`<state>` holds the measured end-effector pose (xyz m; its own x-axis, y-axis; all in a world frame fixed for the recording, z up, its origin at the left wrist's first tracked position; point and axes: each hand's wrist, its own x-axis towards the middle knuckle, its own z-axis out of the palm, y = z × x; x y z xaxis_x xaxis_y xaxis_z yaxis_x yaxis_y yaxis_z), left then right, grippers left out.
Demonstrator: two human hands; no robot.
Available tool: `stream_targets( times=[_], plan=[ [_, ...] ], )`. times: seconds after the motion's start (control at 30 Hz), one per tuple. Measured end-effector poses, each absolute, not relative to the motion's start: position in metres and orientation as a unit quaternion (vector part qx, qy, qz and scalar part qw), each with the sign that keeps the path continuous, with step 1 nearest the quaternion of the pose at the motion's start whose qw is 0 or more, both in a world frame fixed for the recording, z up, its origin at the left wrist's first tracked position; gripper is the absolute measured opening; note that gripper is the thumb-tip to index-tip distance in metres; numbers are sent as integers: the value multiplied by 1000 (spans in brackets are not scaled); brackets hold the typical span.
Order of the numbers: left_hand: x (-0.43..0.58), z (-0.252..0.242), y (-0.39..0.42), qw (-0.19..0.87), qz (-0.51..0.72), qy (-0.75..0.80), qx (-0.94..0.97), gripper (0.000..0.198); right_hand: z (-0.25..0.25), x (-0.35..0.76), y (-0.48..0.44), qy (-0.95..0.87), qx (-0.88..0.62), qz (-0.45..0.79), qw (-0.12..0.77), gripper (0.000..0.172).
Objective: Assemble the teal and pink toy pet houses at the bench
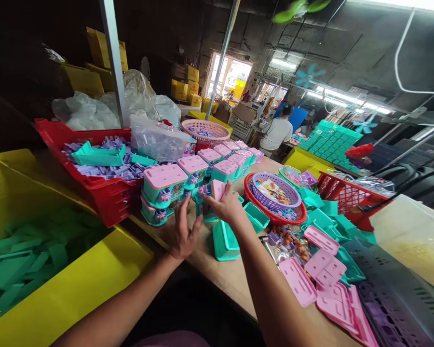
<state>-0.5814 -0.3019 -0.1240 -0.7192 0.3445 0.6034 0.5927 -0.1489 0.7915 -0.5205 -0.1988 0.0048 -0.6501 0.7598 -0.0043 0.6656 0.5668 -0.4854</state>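
My right hand [227, 204] is closed on a teal toy box with a pink lid [217, 190], held above the wooden table [235, 277]. My left hand [183, 230] is raised beside it with fingers spread, fingertips near the box's left side. An open teal box base [224, 241] lies just below my hands. A double row of finished teal boxes with pink lids [193, 171] runs away from my hands toward the back. Loose pink lids [321, 272] lie to the right.
A red crate of purple parts [104, 185] stands at the left, a yellow bin of teal pieces [68, 289] nearer me. Round red and purple baskets [275, 197] sit right of my hands. A person [277, 132] sits far back.
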Motion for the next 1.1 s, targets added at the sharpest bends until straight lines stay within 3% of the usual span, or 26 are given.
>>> stream_targets(
  times=[0.07,0.2,0.37,0.6,0.83,1.0,1.1],
  plan=[
    [-588,-136,-306,129,-598,-679,-407,63,-8,-535,-202,-891,-413,178,67,103],
    [-599,-161,-302,121,-500,-756,-405,76,-22,-546,-194,-930,-358,82,15,74],
    [-604,-172,-293,101,-495,-763,-404,84,-32,-541,-167,-940,-340,7,4,56],
    [-611,-172,-264,88,-481,-766,-418,84,-39,-525,-145,-930,-362,-55,7,60],
    [-604,-170,-270,114,-438,-785,-423,69,-47,-526,-145,-942,-330,-61,13,44],
    [-600,-174,-284,96,-441,-784,-427,57,-49,-528,-146,-948,-310,-67,4,43],
    [-606,-178,-277,107,-446,-779,-428,59,-48,-529,-146,-949,-308,-75,-5,43]
  ],
)
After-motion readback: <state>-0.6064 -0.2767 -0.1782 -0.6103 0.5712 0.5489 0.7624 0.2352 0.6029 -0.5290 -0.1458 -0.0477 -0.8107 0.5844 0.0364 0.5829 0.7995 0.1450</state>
